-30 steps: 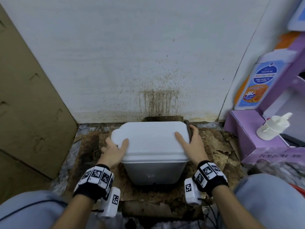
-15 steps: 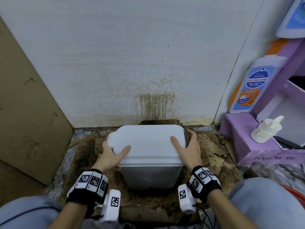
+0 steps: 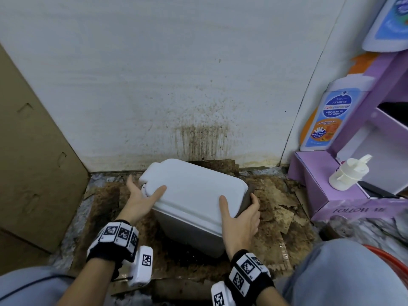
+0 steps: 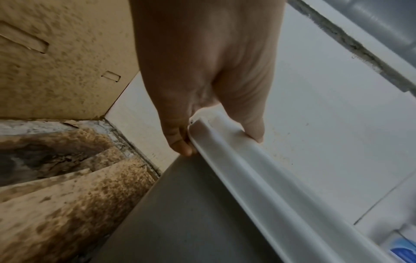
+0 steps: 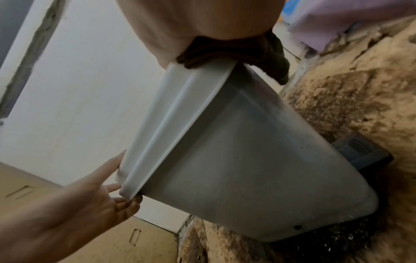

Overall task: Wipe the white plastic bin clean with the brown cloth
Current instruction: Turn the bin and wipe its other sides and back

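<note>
The white plastic bin (image 3: 192,195) with its lid on stands askew on the stained floor near the wall, right end nearer me. My left hand (image 3: 141,198) grips the lid's left edge, thumb on top and fingers under the rim (image 4: 258,178). My right hand (image 3: 240,217) holds the right end, thumb on the lid and fingers curled round the side. The brown cloth (image 5: 236,51) is bunched between that palm and the bin (image 5: 236,151), and a dark edge of the cloth (image 3: 248,195) shows in the head view. The bin's base looks tipped off the floor in the right wrist view.
A dirt-streaked white wall (image 3: 198,138) rises just behind the bin. Brown cardboard (image 3: 33,162) leans at the left. A purple display stand (image 3: 331,195) with a white pump cap (image 3: 346,173) crowds the right. Torn, stained cardboard (image 3: 278,208) covers the floor. My knees are at the bottom corners.
The bin has turned between both hands, its right end swinging toward me and its left end toward the wall. Both hands kept their hold and moved with it.
</note>
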Tool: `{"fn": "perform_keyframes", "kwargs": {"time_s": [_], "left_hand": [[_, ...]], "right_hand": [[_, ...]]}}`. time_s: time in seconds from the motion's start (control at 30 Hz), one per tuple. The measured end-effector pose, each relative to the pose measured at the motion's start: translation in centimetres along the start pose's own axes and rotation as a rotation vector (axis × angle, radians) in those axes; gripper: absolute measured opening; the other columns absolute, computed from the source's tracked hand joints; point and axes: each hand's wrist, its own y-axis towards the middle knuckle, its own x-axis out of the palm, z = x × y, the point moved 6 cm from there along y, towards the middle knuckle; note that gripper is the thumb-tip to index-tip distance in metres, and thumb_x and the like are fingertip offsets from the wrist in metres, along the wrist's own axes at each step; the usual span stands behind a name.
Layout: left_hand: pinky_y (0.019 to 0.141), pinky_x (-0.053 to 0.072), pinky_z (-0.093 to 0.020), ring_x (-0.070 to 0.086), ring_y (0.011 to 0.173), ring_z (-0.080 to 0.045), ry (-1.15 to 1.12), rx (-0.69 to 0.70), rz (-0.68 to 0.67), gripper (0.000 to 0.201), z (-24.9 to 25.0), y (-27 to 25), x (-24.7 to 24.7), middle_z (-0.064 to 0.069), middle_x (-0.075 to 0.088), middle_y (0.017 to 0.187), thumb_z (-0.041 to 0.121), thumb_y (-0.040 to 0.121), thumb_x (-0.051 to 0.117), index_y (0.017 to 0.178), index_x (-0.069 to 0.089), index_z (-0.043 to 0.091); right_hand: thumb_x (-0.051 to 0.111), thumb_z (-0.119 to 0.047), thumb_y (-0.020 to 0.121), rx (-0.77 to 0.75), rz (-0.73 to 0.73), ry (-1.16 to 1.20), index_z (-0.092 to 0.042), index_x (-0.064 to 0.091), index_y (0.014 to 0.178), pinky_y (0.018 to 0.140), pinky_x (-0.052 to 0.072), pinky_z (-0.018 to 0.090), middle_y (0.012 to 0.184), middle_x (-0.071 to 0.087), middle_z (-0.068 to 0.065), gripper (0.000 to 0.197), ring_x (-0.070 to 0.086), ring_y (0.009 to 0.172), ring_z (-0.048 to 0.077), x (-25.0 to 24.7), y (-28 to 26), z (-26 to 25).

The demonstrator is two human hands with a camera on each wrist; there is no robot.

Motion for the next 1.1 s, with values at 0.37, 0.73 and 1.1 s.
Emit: {"fn": "perform_keyframes", "kwargs": {"time_s": [0.37, 0.73, 1.1], "left_hand": [[0.106, 0.042, -0.039, 0.048, 0.134, -0.029, -0.035, -0.029, 0.273, 0.106, -1.3, -3.1, 3.4, -0.013, 0.039, 0.155, 0.065, 0.088, 0.062, 0.159, 0.007, 0.008], [0.094, 0.059, -0.042, 0.066, 0.116, -0.017, -0.348, -0.162, 0.076, 0.121, -6.2, -2.5, 9.7, 0.006, 0.064, 0.133, 0.073, 0.037, 0.094, 0.137, 0.043, 0.027], [0.087, 0.061, -0.048, 0.064, 0.113, -0.023, -0.342, -0.16, -0.037, 0.08, -2.1, -3.9, 7.4, -0.004, 0.058, 0.128, 0.028, 0.076, 0.09, 0.128, 0.03, 0.017]], "right_hand": [[0.056, -0.066, 0.09, 0.002, -0.214, 0.155, -0.034, 0.029, 0.147, 0.112, 0.038, 0.052, 0.151, 0.039, 0.002, 0.071, 0.041, 0.136, 0.026, 0.9, 6.1, -0.2], [0.082, -0.049, 0.079, -0.051, -0.479, 0.238, -0.034, 0.05, 0.131, 0.091, 0.058, 0.036, 0.131, 0.061, -0.011, 0.063, 0.064, 0.113, 0.008, 1.6, 9.7, -0.7], [0.079, -0.055, 0.078, -0.024, -0.196, 0.273, -0.04, 0.046, 0.127, 0.094, 0.053, 0.042, 0.127, 0.057, -0.009, 0.062, 0.058, 0.115, 0.017, 0.0, 4.3, -0.2]]}}
